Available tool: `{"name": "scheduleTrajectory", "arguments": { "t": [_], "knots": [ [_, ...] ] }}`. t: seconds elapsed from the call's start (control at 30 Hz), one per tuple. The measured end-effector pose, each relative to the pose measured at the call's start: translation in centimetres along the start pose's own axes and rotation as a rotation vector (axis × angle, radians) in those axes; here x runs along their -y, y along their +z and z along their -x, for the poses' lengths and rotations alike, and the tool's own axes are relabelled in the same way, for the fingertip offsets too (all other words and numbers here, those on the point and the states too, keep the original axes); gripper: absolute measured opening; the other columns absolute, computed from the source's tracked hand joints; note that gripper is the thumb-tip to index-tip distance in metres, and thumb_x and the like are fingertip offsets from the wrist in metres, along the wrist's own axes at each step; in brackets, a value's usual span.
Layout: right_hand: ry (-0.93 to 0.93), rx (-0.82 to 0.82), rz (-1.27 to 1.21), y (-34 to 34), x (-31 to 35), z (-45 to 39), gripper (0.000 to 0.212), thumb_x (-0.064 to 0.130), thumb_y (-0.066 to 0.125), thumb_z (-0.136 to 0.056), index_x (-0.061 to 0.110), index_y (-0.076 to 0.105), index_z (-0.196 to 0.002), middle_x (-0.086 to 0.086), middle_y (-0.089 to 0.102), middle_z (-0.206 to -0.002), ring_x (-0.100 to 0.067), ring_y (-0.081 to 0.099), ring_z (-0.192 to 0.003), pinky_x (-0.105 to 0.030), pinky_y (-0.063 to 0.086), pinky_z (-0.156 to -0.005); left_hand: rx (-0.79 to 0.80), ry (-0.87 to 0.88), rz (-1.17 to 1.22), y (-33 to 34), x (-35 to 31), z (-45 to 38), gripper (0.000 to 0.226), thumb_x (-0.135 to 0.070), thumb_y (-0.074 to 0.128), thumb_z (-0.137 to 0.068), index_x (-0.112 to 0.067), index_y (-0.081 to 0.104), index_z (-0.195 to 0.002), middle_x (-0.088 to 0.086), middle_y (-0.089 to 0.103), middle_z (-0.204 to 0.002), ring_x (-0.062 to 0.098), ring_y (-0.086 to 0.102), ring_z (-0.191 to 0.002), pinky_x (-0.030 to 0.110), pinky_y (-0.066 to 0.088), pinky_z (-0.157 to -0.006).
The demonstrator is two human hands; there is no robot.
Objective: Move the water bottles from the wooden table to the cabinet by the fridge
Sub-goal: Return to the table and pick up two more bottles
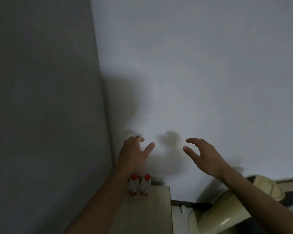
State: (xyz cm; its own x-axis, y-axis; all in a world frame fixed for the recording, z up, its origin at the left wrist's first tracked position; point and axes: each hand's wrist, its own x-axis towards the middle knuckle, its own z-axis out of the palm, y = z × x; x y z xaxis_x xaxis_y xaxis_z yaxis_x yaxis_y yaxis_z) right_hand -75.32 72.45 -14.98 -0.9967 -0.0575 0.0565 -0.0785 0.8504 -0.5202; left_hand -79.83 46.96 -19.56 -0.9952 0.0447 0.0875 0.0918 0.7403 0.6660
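Note:
Two clear water bottles with red caps and red labels stand upright side by side at the back of the cabinet top [156, 205], the left bottle [133, 184] next to the grey fridge side, the right bottle [145, 185] touching or nearly touching it. My left hand [134, 152] hovers above the bottles with fingers spread and holds nothing. My right hand [201, 154] is raised to the right, fingers loosely bent, also holding nothing. Neither hand touches a bottle.
The tall grey fridge side [46, 107] fills the left. A white wall [193, 65] lies straight ahead. A cream plastic chair [227, 211] stands right of the cabinet, with a narrow gap between them.

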Motion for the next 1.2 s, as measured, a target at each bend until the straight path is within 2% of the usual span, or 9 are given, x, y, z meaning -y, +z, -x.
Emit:
{"name": "scheduleTrajectory", "arguments": {
  "t": [0.13, 0.4, 0.5, 0.6, 0.73, 0.83, 0.93, 1.1, 1.2],
  "knots": [
    [0.093, -0.093, 0.005, -3.2, -2.5, 3.9, 0.066, 0.064, 0.039, -0.086, 0.024, 0.051, -0.138, 0.002, 0.053, -0.14, -0.009, 0.052, -0.101, -0.024, 0.04, -0.088, 0.112, 0.116, 0.005, 3.1, -4.4, 0.5, 0.056, -0.063, 0.051, -0.091, -0.023, 0.056, -0.13, -0.002, 0.053, -0.135, 0.017, 0.051, -0.12, 0.039, 0.049, -0.098],
    [0.261, -0.287, -0.035, -10.9, -10.8, 13.4, 0.065, 0.065, 0.039, -0.088, 0.026, 0.048, -0.14, 0.0, 0.052, -0.14, -0.007, 0.053, -0.11, -0.025, 0.039, -0.092, 0.277, 0.351, -0.025, 9.3, -16.1, 2.9, 0.056, -0.065, 0.049, -0.091, -0.025, 0.055, -0.129, -0.005, 0.053, -0.136, 0.016, 0.05, -0.121, 0.036, 0.047, -0.099],
    [0.297, -0.333, -0.043, -13.1, -14.1, 16.9, 0.054, 0.053, 0.044, -0.096, 0.023, 0.047, -0.141, 0.001, 0.05, -0.142, -0.002, 0.057, -0.09, -0.021, 0.034, -0.092, 0.316, 0.406, -0.068, 12.0, -19.7, 5.3, 0.055, -0.065, 0.049, -0.092, -0.025, 0.055, -0.129, -0.005, 0.054, -0.134, 0.014, 0.05, -0.12, 0.031, 0.045, -0.096],
    [0.349, -0.381, -0.046, -14.2, -17.8, 21.3, 0.055, 0.056, 0.044, -0.096, 0.023, 0.047, -0.14, 0.001, 0.05, -0.143, -0.009, 0.054, -0.118, -0.023, 0.033, -0.099, 0.404, 0.469, -0.132, 15.0, -23.3, 7.7, 0.056, -0.064, 0.05, -0.091, -0.024, 0.055, -0.129, -0.004, 0.055, -0.133, 0.014, 0.052, -0.115, 0.03, 0.047, -0.094],
    [0.469, -0.465, -0.061, -16.1, -21.4, 28.0, 0.062, 0.059, 0.044, -0.094, 0.018, 0.048, -0.141, -0.004, 0.052, -0.14, -0.018, 0.051, -0.125, -0.034, 0.041, -0.105, 0.495, 0.578, -0.166, 19.1, -28.4, 10.8, 0.059, -0.066, 0.05, -0.09, -0.023, 0.055, -0.13, -0.004, 0.054, -0.133, 0.015, 0.052, -0.115, 0.036, 0.048, -0.097],
    [0.573, -0.529, -0.047, -17.9, -23.0, 33.3, 0.055, 0.052, 0.049, -0.095, 0.019, 0.049, -0.139, -0.004, 0.052, -0.141, -0.019, 0.052, -0.121, -0.034, 0.04, -0.104, 0.582, 0.663, -0.141, 22.5, -32.8, 13.2, 0.059, -0.067, 0.05, -0.089, -0.026, 0.054, -0.13, -0.004, 0.054, -0.13, 0.015, 0.052, -0.112, 0.037, 0.049, -0.096],
    [0.7, -0.579, 0.025, -19.4, -24.5, 38.0, 0.056, 0.057, 0.05, -0.093, 0.023, 0.05, -0.138, -0.003, 0.053, -0.139, -0.019, 0.052, -0.121, -0.037, 0.044, -0.101, 0.67, 0.769, -0.088, 25.8, -37.2, 15.8, 0.053, -0.065, 0.052, -0.09, -0.027, 0.054, -0.128, -0.006, 0.053, -0.13, 0.014, 0.051, -0.113, 0.037, 0.049, -0.097],
    [0.916, -0.672, 0.057, -20.4, -25.1, 43.4, 0.055, 0.058, 0.049, -0.092, 0.024, 0.051, -0.136, -0.004, 0.054, -0.136, -0.019, 0.056, -0.114, -0.028, 0.041, -0.088, 0.823, 0.96, 0.006, 30.3, -42.7, 19.4, 0.056, -0.066, 0.051, -0.09, -0.026, 0.055, -0.128, -0.006, 0.053, -0.129, 0.014, 0.051, -0.115, 0.04, 0.047, -0.099],
    [1.054, -0.721, 0.098, -20.0, -23.7, 45.8, 0.054, 0.056, 0.05, -0.093, 0.025, 0.049, -0.138, -0.003, 0.053, -0.14, -0.02, 0.052, -0.12, -0.027, 0.039, -0.092, 0.896, 1.082, 0.026, 32.4, -44.7, 20.7, 0.052, -0.063, 0.052, -0.09, -0.025, 0.056, -0.125, -0.003, 0.054, -0.128, 0.016, 0.052, -0.116, 0.04, 0.046, -0.099]
  ]
}}
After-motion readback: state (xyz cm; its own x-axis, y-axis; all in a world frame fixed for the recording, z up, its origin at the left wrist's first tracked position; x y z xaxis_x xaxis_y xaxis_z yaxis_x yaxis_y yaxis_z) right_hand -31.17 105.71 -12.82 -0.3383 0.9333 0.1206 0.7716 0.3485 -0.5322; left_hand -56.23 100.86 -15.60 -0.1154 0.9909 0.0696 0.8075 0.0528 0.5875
